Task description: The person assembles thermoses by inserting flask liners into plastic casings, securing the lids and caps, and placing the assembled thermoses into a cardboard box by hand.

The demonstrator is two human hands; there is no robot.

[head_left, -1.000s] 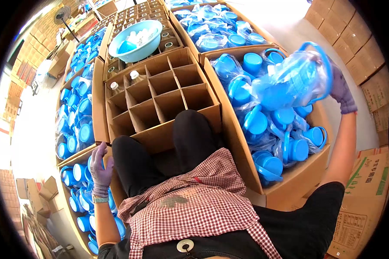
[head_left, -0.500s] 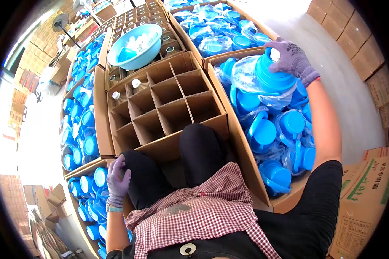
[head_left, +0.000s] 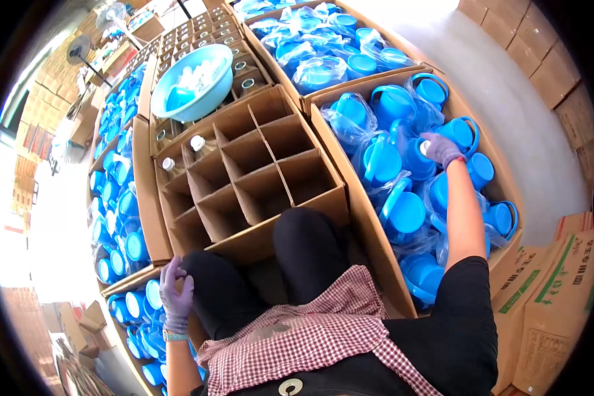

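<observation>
My right hand [head_left: 443,150], in a purple glove, reaches down into the carton [head_left: 350,198] on my right. Its fingers close on the top of a blue plastic flask [head_left: 417,160], where a small white part [head_left: 424,146] shows at the fingertips. Around it stand more blue flasks [head_left: 402,212] with looped handles, some wrapped in clear plastic. My left hand [head_left: 177,294], also gloved, hovers by my left knee with its fingers apart and nothing in them. In front of my knees is a divided carton [head_left: 247,234] with two white-capped bottles [head_left: 202,145] in its far-left part.
A light blue basin [head_left: 195,82] holding white pieces rests on cartons of bottles behind the divided one. Cartons of blue flasks [head_left: 136,245] line my left side, and another [head_left: 340,63] stands farther right. Stacked brown boxes [head_left: 515,43] and a flattened carton [head_left: 554,303] are at the right.
My right hand has lowered the blue flask from above the right-hand carton in among the others, coming nearer to me. My left hand has stayed by the knee. The view has shifted slightly.
</observation>
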